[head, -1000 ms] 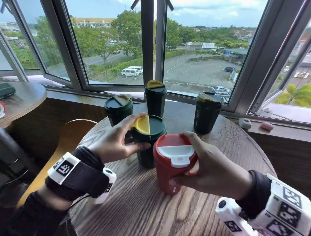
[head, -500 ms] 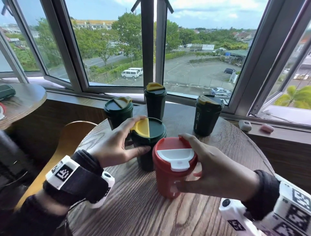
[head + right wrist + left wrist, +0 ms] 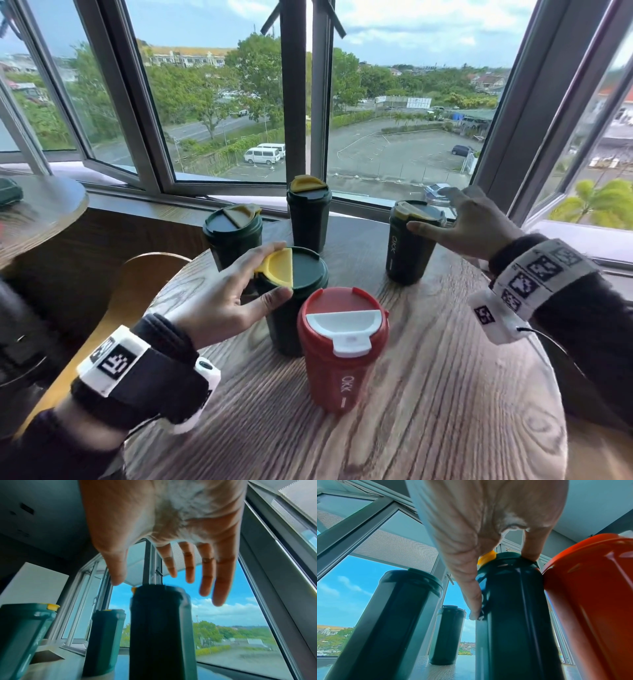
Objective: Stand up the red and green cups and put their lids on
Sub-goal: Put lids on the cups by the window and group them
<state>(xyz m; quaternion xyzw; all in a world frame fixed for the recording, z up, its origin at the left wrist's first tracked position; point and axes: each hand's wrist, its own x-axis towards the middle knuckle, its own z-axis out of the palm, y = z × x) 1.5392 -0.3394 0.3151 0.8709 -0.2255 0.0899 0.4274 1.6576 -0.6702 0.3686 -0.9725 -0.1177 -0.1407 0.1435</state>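
round wooden counter [image 3: 428, 394] by the window, five lidded cups standing on it

the red cup [image 3: 342, 353] stands upright nearest the viewer, touching a green cup [image 3: 294, 301] with a yellow flap just behind it. three more green cups stand farther back: one at the left edge [image 3: 233, 236], one at the far middle [image 3: 308, 212], one at the right [image 3: 411, 246], well apart from each other.

Round wooden table [image 3: 428, 394], second table [image 3: 44, 209], windows [image 3: 219, 113].
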